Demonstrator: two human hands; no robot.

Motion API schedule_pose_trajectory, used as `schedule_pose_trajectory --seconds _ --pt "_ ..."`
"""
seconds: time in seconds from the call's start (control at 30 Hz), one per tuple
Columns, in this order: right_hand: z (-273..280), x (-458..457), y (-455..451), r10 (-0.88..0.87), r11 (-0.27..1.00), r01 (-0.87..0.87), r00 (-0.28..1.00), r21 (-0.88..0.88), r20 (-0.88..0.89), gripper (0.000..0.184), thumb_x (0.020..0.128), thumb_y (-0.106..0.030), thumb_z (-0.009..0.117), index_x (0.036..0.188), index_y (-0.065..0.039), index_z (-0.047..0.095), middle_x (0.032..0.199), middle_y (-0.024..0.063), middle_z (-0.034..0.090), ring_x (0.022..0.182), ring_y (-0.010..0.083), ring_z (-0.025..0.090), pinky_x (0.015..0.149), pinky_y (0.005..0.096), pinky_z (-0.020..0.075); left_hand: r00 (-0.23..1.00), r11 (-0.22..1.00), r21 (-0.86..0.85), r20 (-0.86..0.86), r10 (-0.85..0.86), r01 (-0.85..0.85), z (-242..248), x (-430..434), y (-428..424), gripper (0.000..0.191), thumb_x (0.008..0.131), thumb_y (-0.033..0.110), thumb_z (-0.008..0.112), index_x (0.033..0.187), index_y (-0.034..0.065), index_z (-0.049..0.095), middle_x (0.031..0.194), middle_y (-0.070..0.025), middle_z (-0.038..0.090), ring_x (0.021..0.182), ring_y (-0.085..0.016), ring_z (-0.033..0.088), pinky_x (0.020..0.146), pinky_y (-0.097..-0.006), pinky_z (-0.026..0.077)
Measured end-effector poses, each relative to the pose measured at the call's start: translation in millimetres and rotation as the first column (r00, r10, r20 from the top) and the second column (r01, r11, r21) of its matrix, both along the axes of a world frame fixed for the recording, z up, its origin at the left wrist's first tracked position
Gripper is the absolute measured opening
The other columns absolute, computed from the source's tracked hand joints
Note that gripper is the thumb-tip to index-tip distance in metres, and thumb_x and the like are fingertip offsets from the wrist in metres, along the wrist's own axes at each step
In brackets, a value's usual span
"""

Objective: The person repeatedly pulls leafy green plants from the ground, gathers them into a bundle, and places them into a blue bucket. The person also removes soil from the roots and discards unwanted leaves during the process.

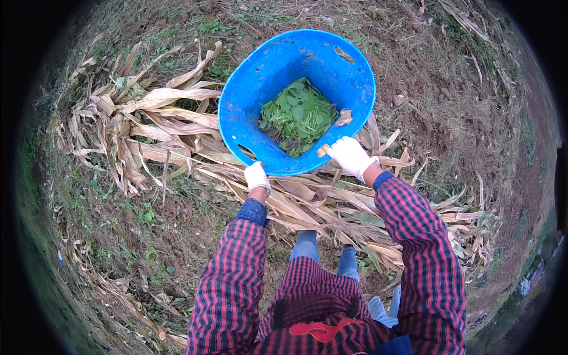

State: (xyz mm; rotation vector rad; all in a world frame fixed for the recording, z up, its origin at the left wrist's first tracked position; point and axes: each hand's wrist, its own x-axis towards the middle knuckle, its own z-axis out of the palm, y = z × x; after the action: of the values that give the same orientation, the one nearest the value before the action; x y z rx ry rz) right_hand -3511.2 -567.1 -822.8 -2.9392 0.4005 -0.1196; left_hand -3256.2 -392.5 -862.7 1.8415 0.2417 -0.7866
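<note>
A blue plastic bucket [248, 84] is tilted so that its mouth faces me. Cut green leaves [298, 113] are heaped in its bottom. My left hand [256, 176], in a white glove, grips the near rim beside a handle slot. My right hand [350, 156], also white-gloved, is closed at the right part of the near rim. A short tan piece, seemingly wood [323, 151], sticks out of that fist over the rim; the rest of it is hidden. Another brownish piece [344, 117] lies against the inner wall.
Dry maize stalks and leaves [173, 120] lie in a long heap under and around the bucket. Bare soil with sparse weeds [439, 97] spreads beyond. Blue trouser legs [306, 246] show below the checked apron, and light-blue cloth [384, 310] lies further right.
</note>
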Motion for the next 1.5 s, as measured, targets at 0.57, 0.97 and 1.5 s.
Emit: schedule_pose_trajectory --seconds 0.57,0.97,1.5 --pt "36.8 37.0 37.7 -0.364 0.920 0.384 0.910 0.077 -0.199 0.017 0.082 -0.015 0.052 0.094 -0.008 0.062 0.096 0.0111 0.063 0.096 0.0274 0.059 0.091 0.0420 0.0423 0.989 0.958 -0.282 -0.124 -0.078 0.040 1.3 -23.9 -52.6 0.001 0.084 0.012 0.050 0.083 0.0121 0.050 0.069 0.0035 0.042 0.061 -0.011 0.036 0.054 -0.0299 0.032" --pt "52.2 35.5 37.4 -0.297 0.892 0.354 0.928 0.283 -0.226 0.029 0.081 -0.018 0.059 0.106 -0.006 0.062 0.105 0.0150 0.064 0.100 0.0327 0.059 0.087 0.0415 0.0471 0.979 0.963 0.176 -0.048 -0.196 0.202 24.2 -38.8 -62.1 0.044 0.082 0.018 0.048 0.124 0.0053 0.045 0.093 -0.0222 0.062 0.081 -0.040 0.061 0.076 -0.0440 0.047" --pt "50.3 56.7 -46.0 0.295 0.864 -0.104 0.898 0.493 -0.327 0.017 0.087 -0.024 0.056 0.093 -0.013 0.067 0.087 0.0127 0.067 0.080 0.0312 0.064 0.070 0.0413 0.0503 0.992 0.981 0.194 -0.117 0.046 -0.023 61.5 -45.4 -65.1 0.050 0.086 0.021 0.046 0.133 0.0059 0.041 0.104 -0.0249 0.062 0.092 -0.040 0.062 0.081 -0.0439 0.048"
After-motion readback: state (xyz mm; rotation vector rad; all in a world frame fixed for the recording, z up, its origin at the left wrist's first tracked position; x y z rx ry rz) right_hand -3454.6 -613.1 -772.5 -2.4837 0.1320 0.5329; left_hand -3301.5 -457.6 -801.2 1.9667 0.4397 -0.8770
